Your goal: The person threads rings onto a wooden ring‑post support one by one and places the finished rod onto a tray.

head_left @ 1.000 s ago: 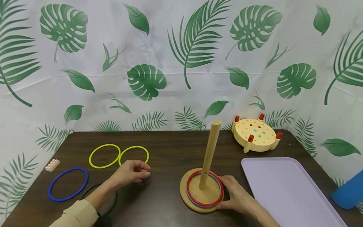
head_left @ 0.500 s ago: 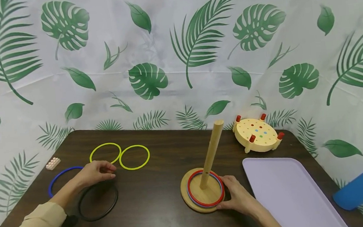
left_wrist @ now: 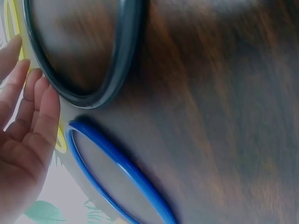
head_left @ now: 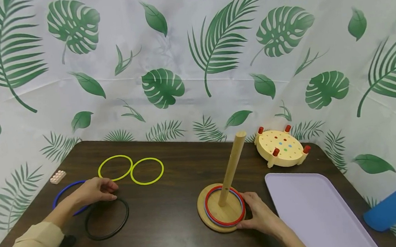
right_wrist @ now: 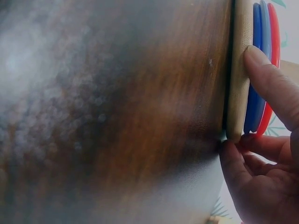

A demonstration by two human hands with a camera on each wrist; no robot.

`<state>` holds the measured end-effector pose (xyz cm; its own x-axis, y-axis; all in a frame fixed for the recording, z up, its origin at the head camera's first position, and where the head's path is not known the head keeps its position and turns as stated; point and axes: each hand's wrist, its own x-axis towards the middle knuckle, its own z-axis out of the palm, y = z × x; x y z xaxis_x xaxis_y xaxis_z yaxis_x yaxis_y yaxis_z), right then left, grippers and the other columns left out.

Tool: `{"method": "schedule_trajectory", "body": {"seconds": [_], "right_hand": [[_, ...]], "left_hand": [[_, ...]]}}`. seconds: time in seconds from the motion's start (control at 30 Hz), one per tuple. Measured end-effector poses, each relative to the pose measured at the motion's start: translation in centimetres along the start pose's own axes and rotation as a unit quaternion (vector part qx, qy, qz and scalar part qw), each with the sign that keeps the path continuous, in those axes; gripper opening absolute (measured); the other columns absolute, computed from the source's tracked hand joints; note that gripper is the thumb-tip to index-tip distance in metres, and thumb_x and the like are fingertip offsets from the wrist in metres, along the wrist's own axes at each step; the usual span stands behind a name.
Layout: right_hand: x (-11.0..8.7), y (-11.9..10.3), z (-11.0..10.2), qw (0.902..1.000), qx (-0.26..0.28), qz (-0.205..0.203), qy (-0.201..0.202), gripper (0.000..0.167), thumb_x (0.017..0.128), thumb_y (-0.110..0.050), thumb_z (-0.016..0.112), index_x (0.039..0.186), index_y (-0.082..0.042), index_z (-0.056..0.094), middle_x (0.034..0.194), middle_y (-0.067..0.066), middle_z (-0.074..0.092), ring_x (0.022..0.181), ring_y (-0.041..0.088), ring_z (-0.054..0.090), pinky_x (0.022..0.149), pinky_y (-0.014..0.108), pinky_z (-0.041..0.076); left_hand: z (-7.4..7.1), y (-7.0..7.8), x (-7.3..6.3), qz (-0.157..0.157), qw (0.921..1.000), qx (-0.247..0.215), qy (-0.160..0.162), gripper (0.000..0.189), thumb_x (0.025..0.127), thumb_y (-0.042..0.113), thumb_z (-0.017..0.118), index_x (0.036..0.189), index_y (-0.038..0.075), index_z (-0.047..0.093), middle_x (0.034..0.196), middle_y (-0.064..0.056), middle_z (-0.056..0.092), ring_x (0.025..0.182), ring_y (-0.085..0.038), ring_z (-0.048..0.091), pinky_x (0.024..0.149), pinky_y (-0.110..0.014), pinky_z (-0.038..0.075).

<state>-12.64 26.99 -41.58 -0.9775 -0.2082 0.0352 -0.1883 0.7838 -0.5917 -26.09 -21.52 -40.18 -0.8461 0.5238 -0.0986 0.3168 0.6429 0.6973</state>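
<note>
My left hand (head_left: 96,190) is held over the table at the left, its fingers loosely bent and holding nothing. Right by the fingertips is a black ring (left_wrist: 122,51); a blue ring (left_wrist: 122,163) lies partly beneath the hand in the head view. My right hand (head_left: 259,212) grips the edge of a wooden ring-toss stand (head_left: 232,163), thumb on one side of the round base and fingers at its rim. Stacked around the upright peg on that base are a red ring (right_wrist: 274,37), a greyish-blue ring (right_wrist: 266,32) and a dark blue ring (right_wrist: 254,102).
Two yellow rings (head_left: 162,173) lie side by side behind the left hand. A pale pink toy brick (head_left: 58,177) sits near the table's left edge. At the right are a lilac tray (head_left: 308,208), a cream pegged disc with red legs (head_left: 281,145) and a blue cylinder (head_left: 386,209).
My left hand has moved left, from beside the yellow rings to above the blue and black rings, slowing over the last half second. The right hand stays on the stand.
</note>
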Motion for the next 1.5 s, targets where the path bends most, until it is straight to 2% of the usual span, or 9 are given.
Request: {"method": "schedule_trajectory", "body": {"seconds": [0.17,0.43,0.7,0.87,1.03,1.3,1.5], "right_hand": [[0.0,0.1,-0.1,1.0,-0.005,-0.004,0.001,0.085,0.061,-0.032,0.088,0.129,0.004,0.05,0.121,0.018,0.048,0.113,0.033,0.051,0.092,0.051,0.045],[-0.1,0.0,0.0,0.9999,0.01,0.003,-0.004,0.085,0.061,-0.03,0.088,0.129,0.005,0.05,0.122,0.02,0.047,0.113,0.035,0.05,0.092,0.05,0.045],[-0.2,0.0,0.0,1.0,0.009,0.001,-0.004,0.085,0.061,-0.03,0.088,0.128,0.005,0.05,0.122,0.02,0.047,0.113,0.034,0.05,0.092,0.05,0.046],[-0.2,0.1,0.1,1.0,0.006,-0.007,-0.002,0.085,0.06,-0.031,0.088,0.128,0.005,0.051,0.121,0.02,0.048,0.113,0.034,0.05,0.092,0.049,0.046],[-0.2,0.1,0.1,1.0,0.006,0.003,-0.003,0.086,0.06,-0.03,0.089,0.128,0.005,0.05,0.122,0.02,0.047,0.114,0.035,0.05,0.093,0.051,0.045],[-0.2,0.1,0.1,1.0,0.005,0.002,-0.001,0.085,0.06,-0.03,0.089,0.128,0.005,0.05,0.122,0.02,0.047,0.114,0.035,0.05,0.093,0.051,0.045],[-0.2,0.1,0.1,0.9999,0.01,-0.002,0.002,0.085,0.061,-0.029,0.088,0.128,0.005,0.05,0.122,0.02,0.047,0.114,0.035,0.049,0.093,0.051,0.045]], "left_hand": [[0.0,-0.1,0.0,0.003,1.0,0.005,-0.007,0.026,0.074,0.008,0.077,0.092,-0.004,0.065,0.089,-0.009,0.067,0.081,-0.018,0.062,0.066,-0.02,0.051],[0.3,-0.1,-0.3,-0.008,0.9993,0.036,0.003,0.017,0.07,-0.001,0.075,0.084,0.002,0.065,0.078,-0.001,0.064,0.072,-0.009,0.055,0.06,-0.019,0.047],[0.7,0.4,-0.8,-0.049,0.9987,-0.002,-0.017,0.01,0.075,-0.004,0.068,0.082,0.001,0.062,0.071,0.001,0.056,0.065,-0.012,0.052,0.051,-0.026,0.049],[0.7,0.7,-1.1,-0.055,0.998,-0.013,-0.028,0.009,0.077,-0.003,0.068,0.083,0.0,0.061,0.07,0.0,0.055,0.065,-0.014,0.053,0.052,-0.029,0.051],[0.6,1.3,-1.1,-0.057,0.9972,-0.032,-0.036,0.01,0.078,-0.001,0.068,0.085,-0.001,0.061,0.072,0.0,0.055,0.068,-0.015,0.054,0.054,-0.031,0.053],[0.5,3.2,-0.1,-0.048,0.9943,-0.088,-0.035,0.018,0.085,0.004,0.064,0.098,-0.007,0.059,0.084,-0.004,0.061,0.077,-0.017,0.057,0.062,-0.035,0.057],[0.4,6.0,0.8,-0.023,0.9852,-0.169,-0.017,0.033,0.089,0.011,0.063,0.11,-0.013,0.054,0.09,-0.008,0.06,0.082,-0.016,0.061,0.069,-0.034,0.058]]}}
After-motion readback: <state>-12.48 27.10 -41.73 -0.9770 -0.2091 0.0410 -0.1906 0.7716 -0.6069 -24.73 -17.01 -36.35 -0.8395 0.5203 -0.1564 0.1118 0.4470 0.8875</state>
